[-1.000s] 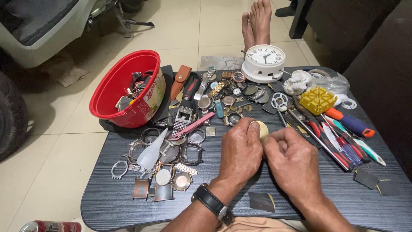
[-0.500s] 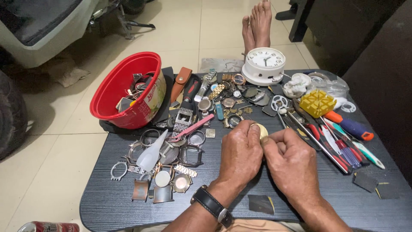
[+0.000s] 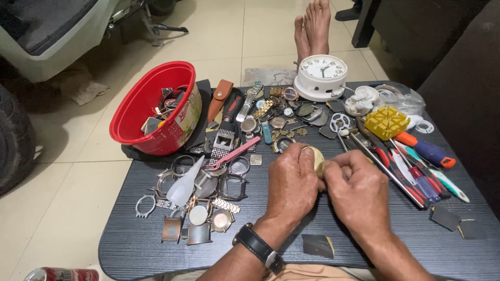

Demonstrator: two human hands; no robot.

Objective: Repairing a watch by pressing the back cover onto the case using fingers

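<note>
No shift: hands (image 3: 325, 179) round watch case (image 3: 315, 158)

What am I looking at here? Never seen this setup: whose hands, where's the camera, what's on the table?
There is no machine. A person wears one camera on the head, and it looks down at their own two bare hands over a low dark table.

The left hand, with a black wristwatch, and the right hand meet in the middle and hold a small round pale-gold part between the fingers.

On the table lie a red bowl of parts, loose watch cases, a white clock, a yellow block and screwdrivers. Bare feet rest on the floor beyond.
</note>
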